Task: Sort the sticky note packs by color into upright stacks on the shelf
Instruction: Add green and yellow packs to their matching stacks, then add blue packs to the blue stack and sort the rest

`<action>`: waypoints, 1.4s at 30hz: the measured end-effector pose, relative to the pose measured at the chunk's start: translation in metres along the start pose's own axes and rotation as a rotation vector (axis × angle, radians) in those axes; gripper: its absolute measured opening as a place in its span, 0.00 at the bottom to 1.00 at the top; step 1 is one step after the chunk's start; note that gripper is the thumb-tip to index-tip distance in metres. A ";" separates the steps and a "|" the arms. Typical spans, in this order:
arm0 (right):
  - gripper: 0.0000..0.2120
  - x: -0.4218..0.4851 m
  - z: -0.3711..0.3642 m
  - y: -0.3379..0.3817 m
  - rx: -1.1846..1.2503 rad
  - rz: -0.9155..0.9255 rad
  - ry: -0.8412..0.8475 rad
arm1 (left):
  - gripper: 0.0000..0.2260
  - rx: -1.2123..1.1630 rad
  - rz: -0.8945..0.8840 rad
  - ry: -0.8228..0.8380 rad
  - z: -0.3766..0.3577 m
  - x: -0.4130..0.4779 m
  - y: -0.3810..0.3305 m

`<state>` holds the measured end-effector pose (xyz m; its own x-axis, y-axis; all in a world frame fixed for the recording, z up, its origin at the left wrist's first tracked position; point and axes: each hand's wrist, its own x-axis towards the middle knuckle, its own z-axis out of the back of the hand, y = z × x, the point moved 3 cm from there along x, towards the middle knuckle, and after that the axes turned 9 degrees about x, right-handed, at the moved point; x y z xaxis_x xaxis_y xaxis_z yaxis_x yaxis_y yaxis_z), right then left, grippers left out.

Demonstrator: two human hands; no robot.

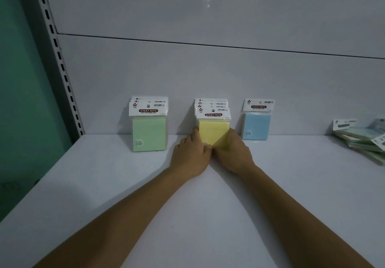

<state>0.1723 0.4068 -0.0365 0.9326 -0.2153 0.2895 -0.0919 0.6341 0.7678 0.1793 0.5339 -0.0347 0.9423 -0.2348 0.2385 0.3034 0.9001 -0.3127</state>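
Your left hand [189, 156] and right hand [234, 153] clamp the lower sides of the film-wrapped yellow sticky note pack [213, 130] at twelve o'clock, which is probably light and slippery.

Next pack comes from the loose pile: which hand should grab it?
Right hand: the loose pile lies far right on the shelf, nearer it. Left hand would reach across the yellow stack.

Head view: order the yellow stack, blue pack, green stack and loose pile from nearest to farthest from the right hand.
1. yellow stack, held by the right hand.
2. blue pack, just right.
3. green stack, left.
4. loose pile, far right.
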 end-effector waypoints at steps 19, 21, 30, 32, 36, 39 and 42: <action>0.20 -0.036 0.030 0.001 0.042 -0.089 -0.307 | 0.33 0.263 -0.254 -0.446 0.018 -0.028 -0.019; 0.21 -0.049 0.045 -0.005 -0.113 -0.075 -0.235 | 0.35 0.403 -0.251 -0.448 0.018 -0.032 -0.021; 0.15 -0.120 0.176 -0.052 -0.551 0.105 -0.179 | 0.28 0.449 -0.311 -0.371 -0.004 -0.057 -0.141; 0.15 -0.144 0.219 -0.072 -0.568 0.096 -0.226 | 0.20 0.306 -0.356 -0.315 -0.018 -0.070 -0.193; 0.15 -0.201 0.310 -0.124 -0.627 0.039 -0.299 | 0.12 0.071 -0.370 -0.231 -0.047 -0.105 -0.304; 0.17 -0.245 0.371 -0.160 -0.649 -0.001 -0.333 | 0.14 0.020 -0.453 -0.206 -0.069 -0.134 -0.383; 0.22 -0.279 0.420 -0.194 -0.688 -0.028 -0.354 | 0.17 0.008 -0.505 -0.139 -0.092 -0.159 -0.446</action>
<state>-0.2169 0.0320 -0.0269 0.7538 -0.3896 0.5292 0.2760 0.9185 0.2831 -0.0923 0.1364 -0.0176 0.6510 -0.5898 0.4779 0.7137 0.6900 -0.1205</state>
